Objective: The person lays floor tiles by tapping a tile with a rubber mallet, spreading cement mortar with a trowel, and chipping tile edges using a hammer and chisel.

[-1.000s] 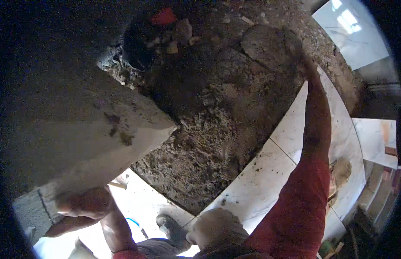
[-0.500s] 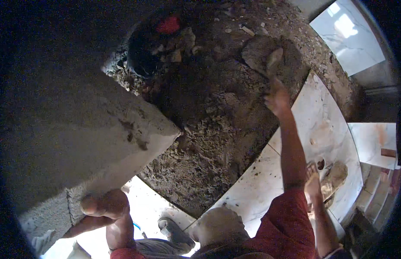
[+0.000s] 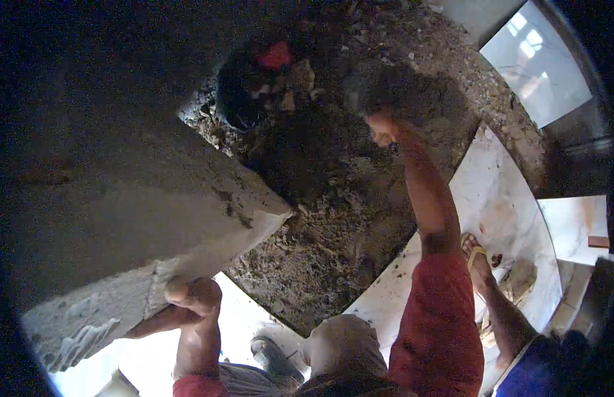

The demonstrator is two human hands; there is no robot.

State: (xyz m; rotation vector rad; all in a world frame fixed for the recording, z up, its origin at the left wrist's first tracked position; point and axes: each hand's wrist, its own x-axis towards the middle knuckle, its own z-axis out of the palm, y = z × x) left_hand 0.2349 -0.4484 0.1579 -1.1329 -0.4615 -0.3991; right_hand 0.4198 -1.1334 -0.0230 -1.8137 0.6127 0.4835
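Observation:
My right hand (image 3: 383,129) grips a trowel (image 3: 356,99), blurred by motion, over dark, wet mortar (image 3: 327,264) spread beside white marble-look floor tiles (image 3: 498,192). My left hand (image 3: 194,294) is curled at the lower edge of a grey concrete ledge (image 3: 227,225); whether anything lies inside its fingers is unclear. Beyond the ledge's corner, a dark rounded object (image 3: 234,99) lies among rubble, with a red item (image 3: 274,56) on it.
Another person's sandaled foot (image 3: 479,264) and blue clothing (image 3: 525,377) appear at right, near a soiled brownish object (image 3: 522,281) on the tiles. A glossy loose tile (image 3: 535,66) sits at top right; a pale slab (image 3: 571,221) below it. My shoe (image 3: 274,357) rests at bottom centre.
My right hand has swept leftward with the trowel from the far right of the mortar. The other person's foot and leg came into view. My left hand shifted slightly rightward in the picture.

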